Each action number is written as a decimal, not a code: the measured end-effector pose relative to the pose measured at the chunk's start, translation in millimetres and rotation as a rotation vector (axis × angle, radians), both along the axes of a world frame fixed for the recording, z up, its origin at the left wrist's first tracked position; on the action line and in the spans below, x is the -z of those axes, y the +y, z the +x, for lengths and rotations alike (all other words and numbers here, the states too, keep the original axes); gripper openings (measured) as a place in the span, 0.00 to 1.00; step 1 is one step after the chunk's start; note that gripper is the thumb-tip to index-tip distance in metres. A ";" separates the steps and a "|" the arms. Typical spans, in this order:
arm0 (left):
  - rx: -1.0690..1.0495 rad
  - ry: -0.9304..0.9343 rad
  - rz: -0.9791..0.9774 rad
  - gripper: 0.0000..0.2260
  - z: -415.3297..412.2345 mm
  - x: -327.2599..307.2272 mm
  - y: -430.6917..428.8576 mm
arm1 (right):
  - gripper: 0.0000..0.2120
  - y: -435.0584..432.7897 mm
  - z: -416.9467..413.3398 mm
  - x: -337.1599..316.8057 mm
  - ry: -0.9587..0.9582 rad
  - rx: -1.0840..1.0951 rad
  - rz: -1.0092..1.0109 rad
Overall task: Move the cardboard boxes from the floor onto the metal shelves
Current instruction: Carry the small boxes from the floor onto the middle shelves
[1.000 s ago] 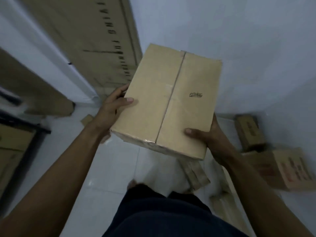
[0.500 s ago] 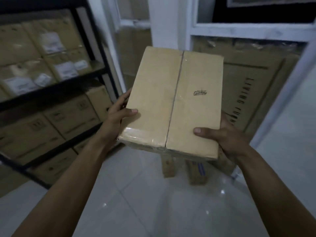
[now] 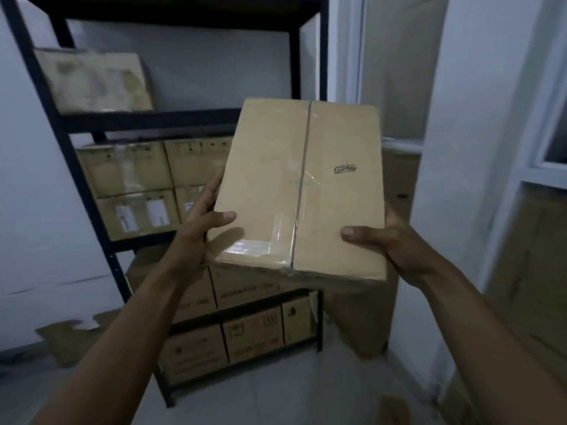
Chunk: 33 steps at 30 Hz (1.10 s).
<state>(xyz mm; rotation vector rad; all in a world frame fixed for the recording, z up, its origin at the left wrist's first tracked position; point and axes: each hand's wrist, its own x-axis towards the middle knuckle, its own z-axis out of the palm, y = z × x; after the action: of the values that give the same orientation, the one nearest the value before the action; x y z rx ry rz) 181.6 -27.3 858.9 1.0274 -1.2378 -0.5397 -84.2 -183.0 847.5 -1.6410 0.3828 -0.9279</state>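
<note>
— Where are we?
— Carrying: our left hand (image 3: 202, 223) and right hand (image 3: 391, 242) clamp the box (image 3: 303, 185) by its sides, held up before the shelves (image 3: 89, 191).
— Next?
— We'd judge it goes up beside the lone box (image 3: 95, 81), in the free space.

White wall (image 3: 36, 210) at left, pale tiled floor (image 3: 276, 394), white pillar (image 3: 460, 148) at right, window frame (image 3: 546, 171) beside it
</note>
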 end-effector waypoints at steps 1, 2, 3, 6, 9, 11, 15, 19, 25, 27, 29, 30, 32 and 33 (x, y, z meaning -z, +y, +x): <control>-0.016 -0.015 -0.015 0.40 8.8 -7.5 -8.5 | 0.42 -14.6 13.1 -8.8 -0.011 -0.027 -0.014; -0.038 -0.039 -0.033 0.40 16.4 -15.3 -17.2 | 0.43 -29.6 25.9 -16.9 -0.025 -0.050 -0.028; -0.066 -0.067 -0.058 0.40 24.1 -23.8 -26.7 | 0.45 -45.9 39.2 -25.3 -0.038 -0.073 -0.045; -0.132 -0.057 -0.102 0.41 46.4 -48.0 -53.7 | 0.44 -95.9 78.8 -51.6 -0.051 -0.148 -0.090; -0.200 -0.030 -0.132 0.41 68.4 -69.8 -80.0 | 0.39 -144.5 115.2 -78.0 -0.067 -0.231 -0.139; -0.252 -0.049 -0.165 0.38 81.8 -82.8 -95.0 | 0.38 -171.4 140.6 -94.9 -0.080 -0.284 -0.157; -0.322 -0.143 -0.165 0.33 109.6 -111.1 -117.3 | 0.42 -205.7 190.1 -124.6 -0.119 -0.340 -0.144; -0.373 -0.196 -0.162 0.33 144.6 -142.5 -135.2 | 0.37 -231.3 235.0 -145.3 -0.162 -0.396 -0.109; -0.389 -0.187 -0.209 0.36 206.7 -172.8 -158.2 | 0.30 -249.8 299.1 -181.9 -0.220 -0.382 -0.157; -0.355 -0.162 -0.235 0.30 231.1 -180.0 -168.4 | 0.28 -253.5 320.7 -191.2 -0.246 -0.387 -0.143; -0.326 -0.106 -0.263 0.28 256.6 -185.3 -177.1 | 0.28 -258.1 342.9 -195.8 -0.268 -0.399 -0.122; -0.319 -0.078 -0.283 0.29 269.5 -187.1 -180.7 | 0.28 -260.5 353.9 -196.9 -0.280 -0.405 -0.114; -0.316 -0.058 -0.310 0.32 293.2 -188.8 -186.1 | 0.28 -265.7 375.4 -195.1 -0.322 -0.408 -0.104; -0.316 -0.056 -0.325 0.33 305.1 -189.3 -188.8 | 0.29 -268.8 386.8 -192.0 -0.350 -0.411 -0.102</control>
<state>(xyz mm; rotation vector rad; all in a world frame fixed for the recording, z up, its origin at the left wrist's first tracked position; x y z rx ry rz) 486.8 -216.0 1048.2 0.9392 -1.1378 -0.0616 302.6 -451.8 1039.5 -1.5315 -0.2384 -0.9047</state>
